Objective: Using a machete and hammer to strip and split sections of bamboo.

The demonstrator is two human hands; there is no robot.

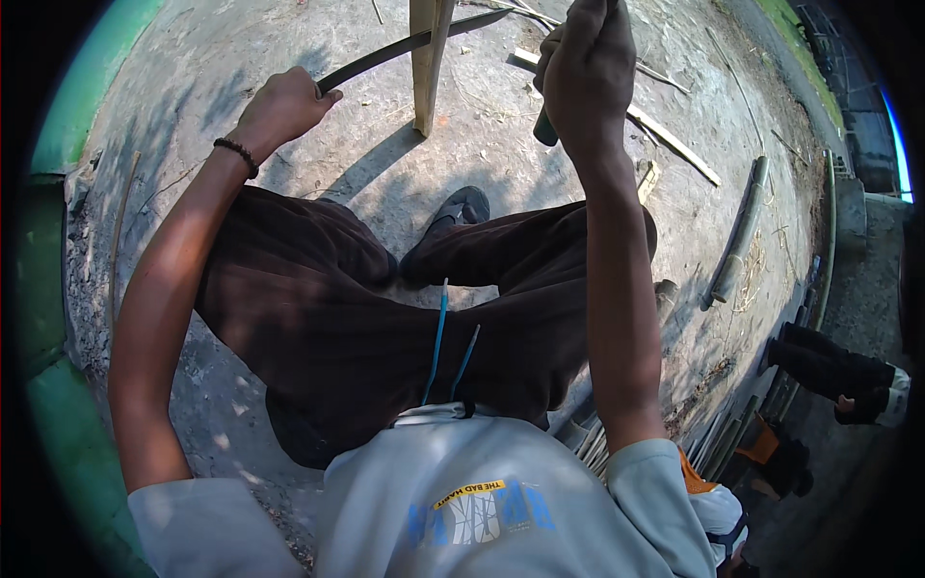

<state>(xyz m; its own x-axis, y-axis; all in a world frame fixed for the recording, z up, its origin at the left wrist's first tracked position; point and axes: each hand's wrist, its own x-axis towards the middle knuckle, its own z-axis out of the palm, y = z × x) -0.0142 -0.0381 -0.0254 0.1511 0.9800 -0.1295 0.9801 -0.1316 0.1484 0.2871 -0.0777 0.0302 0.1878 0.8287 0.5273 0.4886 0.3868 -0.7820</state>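
My left hand (287,108) is closed around the grip end of a machete. Its long dark machete blade (371,60) slants up to the right and meets an upright piece of split bamboo or wood (428,72). How deep the blade sits in that piece, I cannot tell. The foot of the piece rests on the ground, in front of my shoes (445,226). Raised on the right, my right hand (590,87) is in a fist around a dark green rod-like thing (545,130). Only its lower end shows clearly; the upper part runs out of view.
Thin split strips (674,144) lie on the pale ground at the right, beyond my right arm. A thick bamboo pole (742,231) lies farther right. More poles (732,438) are stacked near people at the lower right. A green wall (82,106) stands at the left.
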